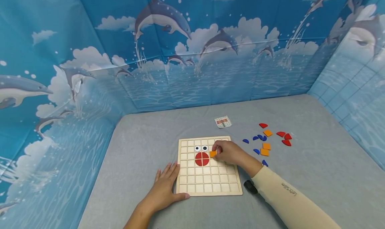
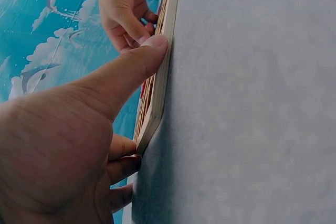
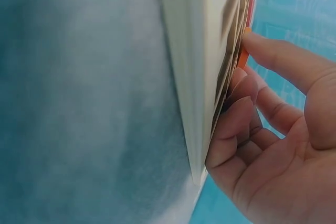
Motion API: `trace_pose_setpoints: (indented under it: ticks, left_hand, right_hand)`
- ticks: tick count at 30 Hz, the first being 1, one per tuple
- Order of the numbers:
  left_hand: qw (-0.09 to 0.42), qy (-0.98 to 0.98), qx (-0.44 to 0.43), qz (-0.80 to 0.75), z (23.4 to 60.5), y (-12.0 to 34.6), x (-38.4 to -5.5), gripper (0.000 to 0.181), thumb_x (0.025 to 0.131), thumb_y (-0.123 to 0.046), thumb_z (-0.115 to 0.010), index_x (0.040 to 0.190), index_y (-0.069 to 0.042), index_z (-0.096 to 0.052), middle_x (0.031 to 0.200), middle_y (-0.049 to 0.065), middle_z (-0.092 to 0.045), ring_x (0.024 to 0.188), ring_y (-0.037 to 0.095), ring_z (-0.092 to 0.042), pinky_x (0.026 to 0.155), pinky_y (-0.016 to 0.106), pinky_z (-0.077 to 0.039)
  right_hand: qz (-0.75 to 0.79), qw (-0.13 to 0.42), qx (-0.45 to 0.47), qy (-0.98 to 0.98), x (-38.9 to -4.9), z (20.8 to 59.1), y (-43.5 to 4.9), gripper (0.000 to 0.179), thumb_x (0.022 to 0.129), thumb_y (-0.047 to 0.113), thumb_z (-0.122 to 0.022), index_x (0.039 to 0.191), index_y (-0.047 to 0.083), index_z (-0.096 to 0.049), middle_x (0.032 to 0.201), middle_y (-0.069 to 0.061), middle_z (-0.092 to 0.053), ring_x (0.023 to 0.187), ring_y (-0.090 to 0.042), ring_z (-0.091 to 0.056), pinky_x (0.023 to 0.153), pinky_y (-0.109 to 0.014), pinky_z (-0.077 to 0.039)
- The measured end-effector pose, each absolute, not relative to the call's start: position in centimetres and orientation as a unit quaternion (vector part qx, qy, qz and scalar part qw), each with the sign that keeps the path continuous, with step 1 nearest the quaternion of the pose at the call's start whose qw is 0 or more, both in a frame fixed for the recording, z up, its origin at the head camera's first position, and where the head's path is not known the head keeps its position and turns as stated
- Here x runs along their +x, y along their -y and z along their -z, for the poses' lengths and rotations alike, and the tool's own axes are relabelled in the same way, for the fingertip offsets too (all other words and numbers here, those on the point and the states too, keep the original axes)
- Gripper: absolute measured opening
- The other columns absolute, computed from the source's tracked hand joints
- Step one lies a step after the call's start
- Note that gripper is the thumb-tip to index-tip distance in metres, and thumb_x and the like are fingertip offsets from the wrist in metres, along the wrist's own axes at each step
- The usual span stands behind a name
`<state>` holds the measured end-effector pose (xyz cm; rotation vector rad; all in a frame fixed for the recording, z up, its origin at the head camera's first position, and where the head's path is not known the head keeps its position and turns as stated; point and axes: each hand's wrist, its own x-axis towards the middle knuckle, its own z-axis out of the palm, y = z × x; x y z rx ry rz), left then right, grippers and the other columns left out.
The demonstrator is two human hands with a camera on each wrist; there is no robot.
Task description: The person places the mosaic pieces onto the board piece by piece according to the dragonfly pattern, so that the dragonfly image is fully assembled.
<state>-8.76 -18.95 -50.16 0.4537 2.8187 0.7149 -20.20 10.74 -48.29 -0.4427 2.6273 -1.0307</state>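
A wooden grid board (image 1: 207, 188) lies flat on the grey cloth. On it are two white eye pieces (image 1: 197, 148) with black pupils, and below them several red quarter-circle pieces (image 1: 198, 162) form a disc. My right hand (image 1: 230, 152) pinches an orange square tile (image 1: 213, 154) at a cell just right of that disc. The tile's edge (image 3: 243, 56) shows between thumb and fingers in the right wrist view. My left hand (image 1: 163, 187) rests at the board's lower left corner, fingers extended along the left side and thumb (image 2: 149, 51) on the near edge.
Right of the board lie loose orange squares (image 1: 264, 152), blue half-round pieces (image 1: 245, 141) and red quarter pieces (image 1: 286, 143). A small pattern card (image 1: 223, 122) lies behind the board. A black object (image 1: 250, 187) is by the right sleeve. Dolphin-print curtains (image 1: 180, 78) enclose the table.
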Motion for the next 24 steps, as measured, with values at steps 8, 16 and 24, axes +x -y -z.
trace_pose_setpoints:
  ticks: [8, 16, 24]
  left_hand:
    - [0.096, -0.953, 0.159, -0.239, 50.1, 19.0, -8.7, 0.113, 0.075, -0.062, -0.080, 0.159, -0.005, -0.030, 0.167, 0.012, -0.028, 0.157, 0.037, -0.019, 0.120, 0.071, -0.009]
    - [0.089, -0.952, 0.164, -0.244, 50.3, 18.9, -8.7, 0.112, 0.075, -0.063, -0.080, 0.158, -0.004, -0.032, 0.166, 0.014, -0.030, 0.156, 0.039, -0.021, 0.119, 0.073, -0.010]
    - [0.096, -0.954, 0.159, -0.236, 50.4, 19.0, -8.8, 0.113, 0.075, -0.065, -0.079, 0.159, -0.006, -0.030, 0.167, 0.012, -0.028, 0.157, 0.037, -0.019, 0.120, 0.071, -0.008]
  right_hand:
    - [0.360, 0.142, -0.145, -0.911, -20.2, 48.4, -10.6, 0.022, 0.083, 0.007, -0.080, 0.099, 0.010, -0.066, 0.073, 0.000, -0.054, 0.064, -0.014, -0.048, 0.062, -0.028, -0.039]
    - [0.366, 0.154, -0.142, -0.907, -20.1, 48.3, -10.8, 0.024, 0.084, 0.009, -0.081, 0.102, 0.009, -0.066, 0.075, -0.001, -0.055, 0.065, -0.015, -0.049, 0.062, -0.029, -0.040]
    - [0.427, 0.150, -0.112, -0.885, -20.1, 47.8, -11.8, 0.027, 0.088, 0.016, -0.077, 0.113, 0.010, -0.068, 0.086, -0.003, -0.059, 0.070, -0.018, -0.052, 0.059, -0.027, -0.043]
